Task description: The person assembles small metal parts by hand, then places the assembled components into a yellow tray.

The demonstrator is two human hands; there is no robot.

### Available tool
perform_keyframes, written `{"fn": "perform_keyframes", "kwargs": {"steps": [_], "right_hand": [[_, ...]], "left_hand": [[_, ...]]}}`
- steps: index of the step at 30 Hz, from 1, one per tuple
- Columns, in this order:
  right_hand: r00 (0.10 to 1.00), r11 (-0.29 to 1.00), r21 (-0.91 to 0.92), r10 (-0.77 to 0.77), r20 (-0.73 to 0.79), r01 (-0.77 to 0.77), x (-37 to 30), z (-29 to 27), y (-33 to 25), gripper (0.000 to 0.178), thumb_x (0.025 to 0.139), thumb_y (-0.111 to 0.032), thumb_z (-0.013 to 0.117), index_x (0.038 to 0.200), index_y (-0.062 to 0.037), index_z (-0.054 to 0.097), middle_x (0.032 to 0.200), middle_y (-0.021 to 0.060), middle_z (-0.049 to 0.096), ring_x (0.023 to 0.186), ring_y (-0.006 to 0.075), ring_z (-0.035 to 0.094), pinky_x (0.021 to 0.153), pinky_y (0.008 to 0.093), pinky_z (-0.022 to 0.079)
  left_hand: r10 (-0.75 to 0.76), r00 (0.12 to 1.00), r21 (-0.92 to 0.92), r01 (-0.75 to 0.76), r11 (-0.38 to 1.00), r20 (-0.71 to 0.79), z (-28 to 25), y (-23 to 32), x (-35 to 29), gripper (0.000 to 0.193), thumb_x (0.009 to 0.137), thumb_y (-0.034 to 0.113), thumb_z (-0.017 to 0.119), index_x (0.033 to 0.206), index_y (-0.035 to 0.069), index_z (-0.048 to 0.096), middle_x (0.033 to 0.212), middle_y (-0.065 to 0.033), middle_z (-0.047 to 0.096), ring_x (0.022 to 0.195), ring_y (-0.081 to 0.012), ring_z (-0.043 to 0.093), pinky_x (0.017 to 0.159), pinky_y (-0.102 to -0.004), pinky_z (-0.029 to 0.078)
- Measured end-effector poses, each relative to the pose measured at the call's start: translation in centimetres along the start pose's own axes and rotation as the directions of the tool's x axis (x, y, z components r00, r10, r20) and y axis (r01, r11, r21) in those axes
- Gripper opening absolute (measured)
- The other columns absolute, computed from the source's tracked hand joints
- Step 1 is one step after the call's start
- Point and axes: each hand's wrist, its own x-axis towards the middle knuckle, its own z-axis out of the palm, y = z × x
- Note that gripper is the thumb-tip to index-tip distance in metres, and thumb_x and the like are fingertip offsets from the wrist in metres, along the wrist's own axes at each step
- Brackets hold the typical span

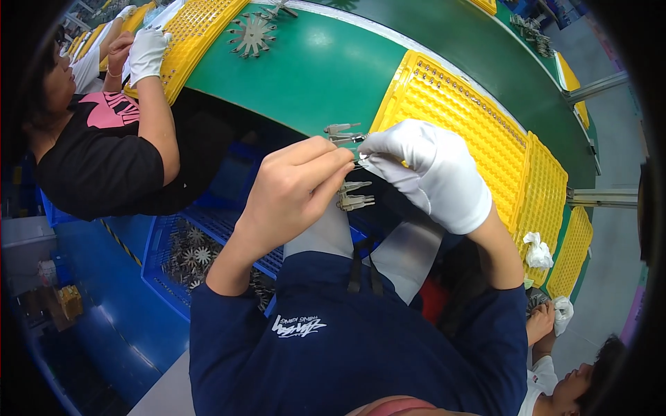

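My bare left hand (291, 186) is closed, thumb and fingers pinched together on a metal star-shaped clip holder (355, 202). Its flat silvery arms stick out above and below my fingertips, while its middle is hidden behind the hand. My right hand (437, 173), in a white glove, is closed too. Its thumb and fingertips pinch at the holder's right side, touching or nearly touching an arm there. Whatever small part sits between those gloved fingertips is too small to make out. Both hands meet over my lap, just off the table's near edge.
A yellow ridged tray (465, 132) holds rows of small metal parts, with more trays beyond it. Another star-shaped holder (252, 36) lies on the green table (305, 76). A blue crate (158, 274) of holders stands lower left. Co-workers sit at left and lower right.
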Motion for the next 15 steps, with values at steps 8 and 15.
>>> {"fn": "perform_keyframes", "kwargs": {"steps": [8, 15], "right_hand": [[1.000, 0.994, -0.109, 0.006, 0.029, -0.002, -0.67, -0.67, 0.35, 0.021, 0.086, -0.012, 0.069, 0.107, -0.0117, 0.066, 0.090, 0.0100, 0.065, 0.083, 0.0314, 0.064, 0.073, 0.0390, 0.052], [1.000, 0.992, -0.121, -0.013, 0.015, 0.015, -0.78, -0.42, 0.54, 0.022, 0.084, -0.011, 0.070, 0.106, -0.0119, 0.066, 0.087, 0.0089, 0.065, 0.080, 0.0304, 0.064, 0.070, 0.0382, 0.052]], "left_hand": [[-0.019, 1.000, 0.003, 0.019, 1.000, -0.003, -0.15, 0.18, 0.18, 0.011, 0.080, -0.003, 0.072, 0.091, -0.002, 0.072, 0.082, -0.0115, 0.068, 0.069, -0.0229, 0.067, 0.061, -0.0293, 0.051], [0.019, 1.000, -0.052, -0.019, 0.998, -0.001, 0.27, 0.09, 0.30, 0.014, 0.081, -0.002, 0.071, 0.095, -0.004, 0.068, 0.082, -0.0126, 0.065, 0.070, -0.0276, 0.064, 0.062, -0.0348, 0.051]]}}
